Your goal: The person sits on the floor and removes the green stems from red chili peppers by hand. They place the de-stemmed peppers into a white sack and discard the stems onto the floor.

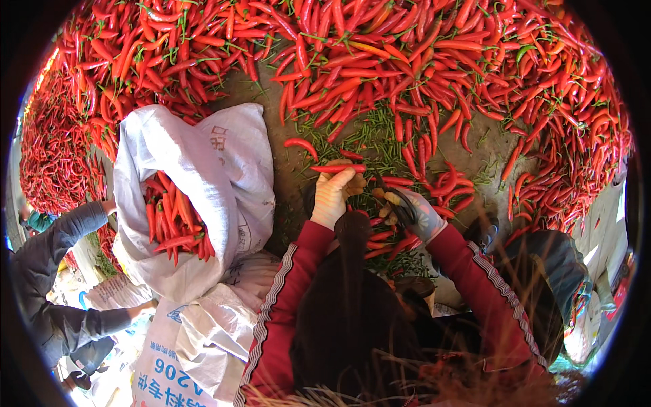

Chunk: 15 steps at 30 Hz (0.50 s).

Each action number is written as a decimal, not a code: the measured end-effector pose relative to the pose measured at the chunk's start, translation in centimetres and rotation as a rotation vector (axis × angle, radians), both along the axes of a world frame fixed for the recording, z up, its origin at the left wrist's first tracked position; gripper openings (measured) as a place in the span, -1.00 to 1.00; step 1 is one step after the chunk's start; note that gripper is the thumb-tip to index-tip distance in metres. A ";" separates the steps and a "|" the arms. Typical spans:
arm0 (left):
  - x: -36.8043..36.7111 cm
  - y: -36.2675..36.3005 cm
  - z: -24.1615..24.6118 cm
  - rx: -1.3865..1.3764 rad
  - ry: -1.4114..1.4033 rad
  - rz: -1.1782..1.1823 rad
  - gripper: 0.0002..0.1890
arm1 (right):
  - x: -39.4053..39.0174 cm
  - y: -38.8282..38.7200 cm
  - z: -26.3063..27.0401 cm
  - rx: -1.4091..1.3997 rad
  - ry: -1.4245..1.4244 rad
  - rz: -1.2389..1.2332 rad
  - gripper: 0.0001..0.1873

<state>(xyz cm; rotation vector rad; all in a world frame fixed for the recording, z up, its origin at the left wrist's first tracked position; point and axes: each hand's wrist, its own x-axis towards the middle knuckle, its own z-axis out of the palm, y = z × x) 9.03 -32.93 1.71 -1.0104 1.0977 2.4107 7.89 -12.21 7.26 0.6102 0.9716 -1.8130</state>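
My left hand [329, 196], in a pale striped work glove, pinches a red chili pepper [342, 168] that lies level across the fingertips. Just to its right, my right hand [426, 216] wears a grey patterned glove and grips black-handled scissors [403, 204]. The dark blades point up towards the pepper's right end; whether they are spread is hard to tell. Cut green stems [379, 133] litter the ground beyond both hands. Loose red peppers [450, 187] lie beside my right hand, and a few more show between my forearms.
A large heap of red chili peppers [356, 56] spreads across the far side and right. On the left stands a white woven sack [231, 152] with its mouth folded open and peppers [175, 216] inside. Another person's dark sleeves [76, 229] reach towards it. Someone's dark-clothed knee [552, 264] is at right.
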 end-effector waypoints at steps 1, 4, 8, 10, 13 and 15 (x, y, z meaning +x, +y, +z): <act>0.0 0.0 0.1 -0.005 -0.004 -0.020 -0.78 | 0.0 -0.2 -0.2 0.028 0.011 0.022 -0.56; -0.8 -0.3 0.1 -0.136 0.146 -0.042 -0.80 | 0.1 -0.5 -1.2 0.107 0.014 0.048 -0.54; -4.7 -1.9 -0.6 -0.894 0.455 -0.323 -0.76 | -0.3 0.0 -2.5 0.354 0.165 0.059 -0.52; -6.9 -2.0 -0.9 -1.461 0.462 -0.724 -0.72 | -1.0 0.8 -2.9 0.307 0.150 0.004 -0.51; -10.1 -1.3 -1.1 -1.813 0.299 -1.030 -0.67 | -1.5 1.6 -3.2 0.235 0.129 -0.009 -0.50; -11.7 -0.9 -1.0 -1.769 0.205 -1.132 -0.72 | -1.6 1.7 -3.4 0.293 0.155 0.047 -0.50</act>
